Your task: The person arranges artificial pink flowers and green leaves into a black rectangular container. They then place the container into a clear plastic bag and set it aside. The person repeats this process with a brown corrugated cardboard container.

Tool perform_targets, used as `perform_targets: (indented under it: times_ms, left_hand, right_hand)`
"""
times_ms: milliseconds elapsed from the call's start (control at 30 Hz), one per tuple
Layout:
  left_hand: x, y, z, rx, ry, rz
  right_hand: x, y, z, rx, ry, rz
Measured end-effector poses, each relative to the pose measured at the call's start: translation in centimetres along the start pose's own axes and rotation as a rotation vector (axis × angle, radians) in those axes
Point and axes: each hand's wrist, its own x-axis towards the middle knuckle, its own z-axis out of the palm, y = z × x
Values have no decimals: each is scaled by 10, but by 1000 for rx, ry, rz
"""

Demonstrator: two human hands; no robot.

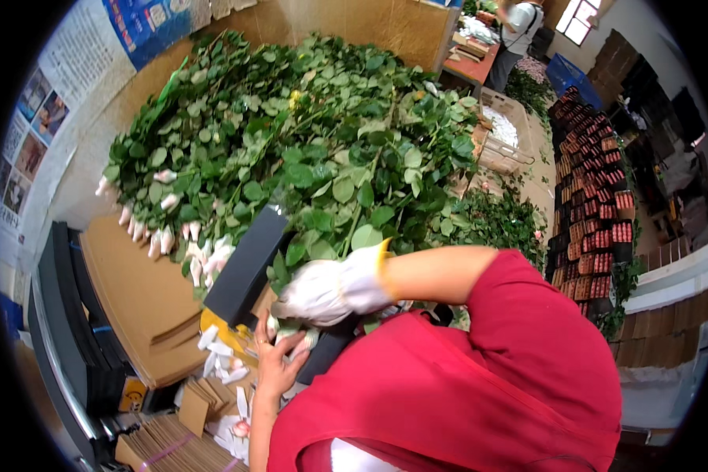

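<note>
Centrally, the bare left hand (276, 370) had fingers apart; the white-gloved right hand (318, 293) was unreadable. Pale-pink rosebuds (167, 241) seemed sleeved, many green-leaved stems (342, 189) pending.

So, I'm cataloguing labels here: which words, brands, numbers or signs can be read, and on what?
White printed paper sheet, upper left: columns of print, too small to read.
Blue printed sheet, top left: pale markings, too blurred to read.
Small yellow-orange label, lower left: dark marks, too small.
No text reads clearly.
</note>
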Motion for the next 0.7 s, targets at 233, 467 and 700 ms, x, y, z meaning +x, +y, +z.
perform_targets:
  times_ms: [233,467,700]
  left_hand:
    - [2,-18,34,-74,175,-66]
    - [-7,-26,32,18,187,-78]
    - [4,-15,27,29,165,-35]
  right_hand:
    - [-125,96,-28,-271,-71,562]
    - [-130,47,-34,-366,22,664]
    - [-162,91,22,-147,110,729]
